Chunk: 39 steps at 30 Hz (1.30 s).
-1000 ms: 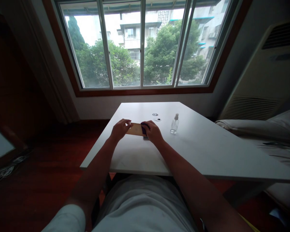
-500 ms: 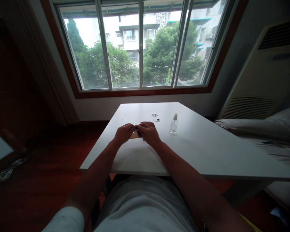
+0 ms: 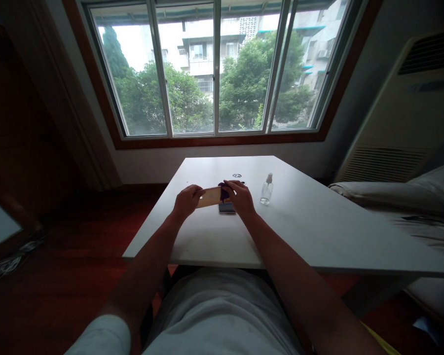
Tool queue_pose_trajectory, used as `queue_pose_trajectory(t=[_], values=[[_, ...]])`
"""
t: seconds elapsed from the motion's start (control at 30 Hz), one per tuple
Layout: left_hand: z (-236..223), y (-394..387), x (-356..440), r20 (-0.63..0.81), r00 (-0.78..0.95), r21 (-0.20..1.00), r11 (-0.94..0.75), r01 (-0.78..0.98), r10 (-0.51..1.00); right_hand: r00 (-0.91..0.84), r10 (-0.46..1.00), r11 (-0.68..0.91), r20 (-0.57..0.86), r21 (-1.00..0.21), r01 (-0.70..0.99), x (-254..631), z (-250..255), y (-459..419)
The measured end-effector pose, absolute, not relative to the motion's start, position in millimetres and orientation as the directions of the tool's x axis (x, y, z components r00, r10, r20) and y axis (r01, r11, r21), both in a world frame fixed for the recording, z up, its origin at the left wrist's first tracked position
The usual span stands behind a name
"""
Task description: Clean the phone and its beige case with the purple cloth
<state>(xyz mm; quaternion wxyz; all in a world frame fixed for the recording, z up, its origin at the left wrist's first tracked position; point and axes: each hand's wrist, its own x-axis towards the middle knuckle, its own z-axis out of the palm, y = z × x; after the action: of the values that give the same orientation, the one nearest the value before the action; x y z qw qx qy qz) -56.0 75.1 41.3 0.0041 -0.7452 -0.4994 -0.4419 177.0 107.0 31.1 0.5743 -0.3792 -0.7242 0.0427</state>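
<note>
1. While daylight falls through a wide window (image 3: 216,74) beyond a clear spray bottle (image 3: 266,193), a person in a pale shirt (image 3: 222,315) works with bare hands at a white table (image 3: 311,231), both hands to the left of the bottle.
2. Farther left of the bottle, the left hand (image 3: 187,199) is closed, thumb and fingers gripping the outer end of a tan slab (image 3: 210,196).
3. Nearer the bottle, just to its left and apart from it, the right hand (image 3: 243,196) has its fingers bent and drawn together on a bunched dark purple cloth (image 3: 224,192), which covers the slab's end on the bottle's side. Fingers and cloth hide the exact contact.
4. Left of the bottle, the slab spans the gap between the hands, broad face toward the person, rising slightly toward the bottle's side; its height over the tabletop cannot be told.
5. Left of the bottle and closer to the person, a dark flat rectangular device (image 3: 227,209) lies on the table below the cloth, partly covered from view.
6. Left of the bottle and farther toward the window lies a round black-and-white disc (image 3: 237,175).
7. Well to the bottle's right are a pale padded seat (image 3: 410,197) and a louvred appliance (image 3: 387,160); far to its left, tangled cables (image 3: 7,261) lie on the reddish floor (image 3: 85,266).
</note>
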Motion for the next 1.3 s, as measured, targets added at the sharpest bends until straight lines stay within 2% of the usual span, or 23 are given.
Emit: queue_pose_trajectory(t=[0.17, 0.43, 0.6, 0.73, 0.93, 1.3], values=[[42, 75, -57, 0.669, 0.054, 0.489, -0.494, 0.719, 0.742, 0.071, 0.699, 0.639, 0.711, -0.667, 0.384, 182, 27, 112], [45, 73, -58, 0.675, -0.042, 0.59, -0.505, 0.63, 0.737, 0.111, 0.843, 0.512, 0.527, -0.848, 0.135, 176, 20, 114], [42, 71, -52, 0.635, 0.008, 0.627, -0.521, 0.579, 0.773, 0.118, 0.891, 0.45, 0.438, -0.885, -0.122, 171, 21, 115], [39, 70, -46, 0.583, 0.094, 0.635, -0.525, 0.567, 0.807, 0.135, 0.896, 0.444, 0.423, -0.865, -0.233, 168, 26, 112], [36, 68, -41, 0.556, 0.097, 0.648, -0.503, 0.572, 0.826, 0.047, 0.888, 0.452, 0.457, -0.851, -0.266, 150, 30, 97], [38, 61, -35, 0.612, 0.059, 0.595, -0.509, 0.622, 0.789, 0.011, 0.888, 0.456, 0.459, -0.878, -0.146, 148, 29, 93]])
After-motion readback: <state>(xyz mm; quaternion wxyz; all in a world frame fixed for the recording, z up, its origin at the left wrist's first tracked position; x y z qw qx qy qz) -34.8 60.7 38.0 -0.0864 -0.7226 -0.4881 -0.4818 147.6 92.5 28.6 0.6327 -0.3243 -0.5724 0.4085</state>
